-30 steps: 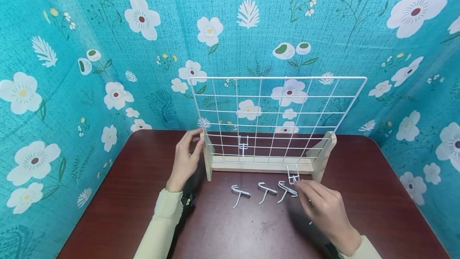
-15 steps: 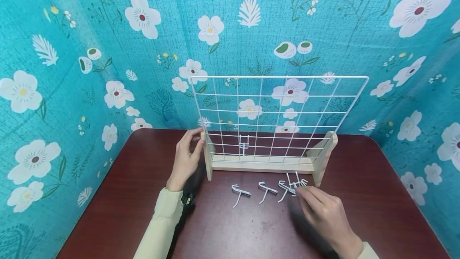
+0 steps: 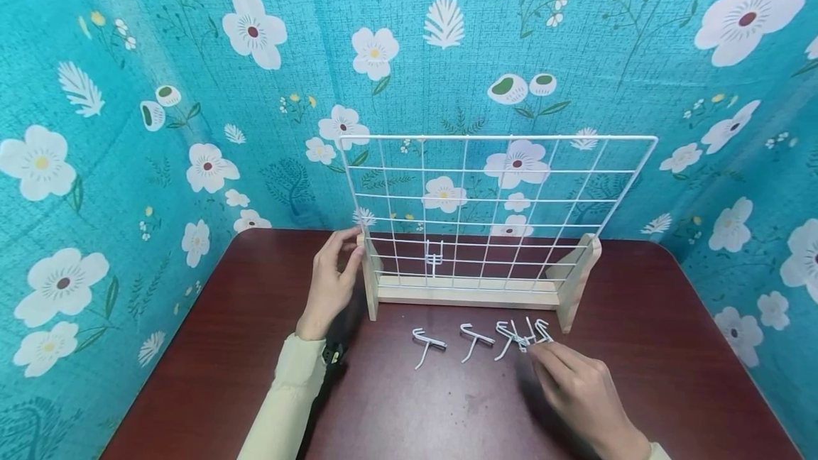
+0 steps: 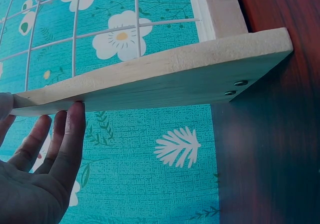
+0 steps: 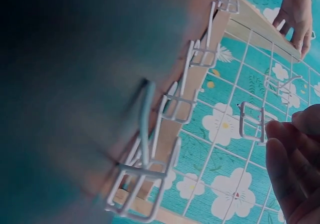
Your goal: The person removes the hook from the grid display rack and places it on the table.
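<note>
A white wire grid panel (image 3: 498,138) stands in a pale wooden stand (image 3: 466,295). My left hand (image 3: 329,282) holds the stand's left upright (image 4: 150,68) near its top, thumb at one edge and fingertips (image 4: 76,108) against the outer face. Low on the grid hangs one white wire hook (image 3: 434,259). Between thumb and fingertips my right hand (image 3: 578,385) pinches another white wire hook (image 5: 242,121), in front of the stand's right end. Its two prongs point up in the head view, overlapping hooks on the table behind it.
Several more white hooks lie in a row before the stand, among them a left one (image 3: 429,343), a middle one (image 3: 477,338) and one near my right fingers (image 3: 542,330). The dark red tabletop (image 3: 396,417) meets a blue flowered cloth (image 3: 287,91) behind and beside it.
My right hand has moved back toward me and slightly right, away from the stand, with the hook in its fingers. The rightmost table hook now shows. My left hand stays put.
</note>
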A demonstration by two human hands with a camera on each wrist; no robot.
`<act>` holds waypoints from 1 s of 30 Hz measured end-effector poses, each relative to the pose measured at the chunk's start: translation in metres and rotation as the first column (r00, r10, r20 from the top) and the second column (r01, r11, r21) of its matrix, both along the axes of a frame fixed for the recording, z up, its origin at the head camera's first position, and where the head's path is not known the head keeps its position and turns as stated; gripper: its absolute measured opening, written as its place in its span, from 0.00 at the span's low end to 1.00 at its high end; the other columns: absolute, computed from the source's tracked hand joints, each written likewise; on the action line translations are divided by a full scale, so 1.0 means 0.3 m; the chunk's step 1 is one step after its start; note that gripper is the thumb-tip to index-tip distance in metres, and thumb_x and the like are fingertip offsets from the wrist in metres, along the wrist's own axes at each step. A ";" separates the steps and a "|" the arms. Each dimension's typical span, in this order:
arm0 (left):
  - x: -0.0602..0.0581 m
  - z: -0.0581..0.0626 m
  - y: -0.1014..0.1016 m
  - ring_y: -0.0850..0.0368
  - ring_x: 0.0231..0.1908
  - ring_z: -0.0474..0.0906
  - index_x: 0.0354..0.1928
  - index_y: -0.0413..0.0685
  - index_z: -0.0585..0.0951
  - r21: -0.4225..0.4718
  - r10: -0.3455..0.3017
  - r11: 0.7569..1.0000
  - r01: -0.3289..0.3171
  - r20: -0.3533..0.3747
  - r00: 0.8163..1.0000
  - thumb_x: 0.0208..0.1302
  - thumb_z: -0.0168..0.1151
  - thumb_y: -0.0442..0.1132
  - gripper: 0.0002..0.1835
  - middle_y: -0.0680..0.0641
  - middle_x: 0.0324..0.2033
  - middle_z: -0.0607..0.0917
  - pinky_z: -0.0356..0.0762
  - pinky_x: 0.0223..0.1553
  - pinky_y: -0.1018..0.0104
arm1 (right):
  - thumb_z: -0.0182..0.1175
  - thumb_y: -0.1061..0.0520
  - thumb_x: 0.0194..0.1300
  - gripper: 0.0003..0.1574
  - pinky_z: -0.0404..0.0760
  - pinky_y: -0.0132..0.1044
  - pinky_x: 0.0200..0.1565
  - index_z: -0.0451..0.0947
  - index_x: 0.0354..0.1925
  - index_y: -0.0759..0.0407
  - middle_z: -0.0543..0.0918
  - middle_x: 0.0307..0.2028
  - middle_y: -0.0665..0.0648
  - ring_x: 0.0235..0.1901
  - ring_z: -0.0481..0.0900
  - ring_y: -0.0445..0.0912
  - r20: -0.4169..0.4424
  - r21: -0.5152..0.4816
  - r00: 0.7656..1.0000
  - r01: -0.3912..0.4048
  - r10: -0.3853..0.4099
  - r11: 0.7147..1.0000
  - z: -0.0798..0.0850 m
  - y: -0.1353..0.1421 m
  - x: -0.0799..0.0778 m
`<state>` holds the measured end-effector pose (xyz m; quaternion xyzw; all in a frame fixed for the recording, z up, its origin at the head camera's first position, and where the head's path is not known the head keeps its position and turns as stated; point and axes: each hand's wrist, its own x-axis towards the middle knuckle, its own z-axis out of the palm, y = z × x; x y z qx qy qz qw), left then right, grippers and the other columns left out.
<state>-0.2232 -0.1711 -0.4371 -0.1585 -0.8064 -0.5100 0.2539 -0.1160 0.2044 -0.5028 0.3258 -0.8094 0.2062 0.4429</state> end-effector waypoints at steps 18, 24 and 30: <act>-0.016 -0.023 -0.010 0.41 0.47 0.85 0.60 0.33 0.80 0.007 0.000 1.000 0.000 0.015 1.000 0.74 0.60 0.29 0.15 0.34 0.51 0.85 0.74 0.39 0.88 | 0.43 0.50 0.83 0.27 0.74 0.31 0.20 0.85 0.34 0.54 0.83 0.28 0.45 0.22 0.78 0.38 0.116 0.125 0.993 -0.039 0.024 0.991 -0.030 0.031 0.015; -0.052 -0.073 -0.030 0.43 0.47 0.85 0.61 0.35 0.80 -0.010 0.014 1.000 -0.013 0.012 1.000 0.75 0.61 0.31 0.16 0.36 0.50 0.86 0.75 0.37 0.86 | 0.39 0.48 0.85 0.31 0.69 0.31 0.18 0.85 0.33 0.53 0.79 0.24 0.42 0.19 0.70 0.34 0.188 0.203 0.982 -0.022 -0.017 0.979 -0.027 0.035 0.016; -0.060 -0.083 -0.038 0.49 0.47 0.85 0.62 0.42 0.82 -0.003 -0.006 1.000 0.006 -0.002 1.000 0.74 0.63 0.34 0.16 0.41 0.51 0.87 0.76 0.37 0.85 | 0.36 0.45 0.86 0.34 0.65 0.31 0.16 0.80 0.27 0.50 0.76 0.21 0.40 0.17 0.67 0.33 0.220 0.260 0.974 0.001 -0.060 0.966 -0.030 0.034 0.013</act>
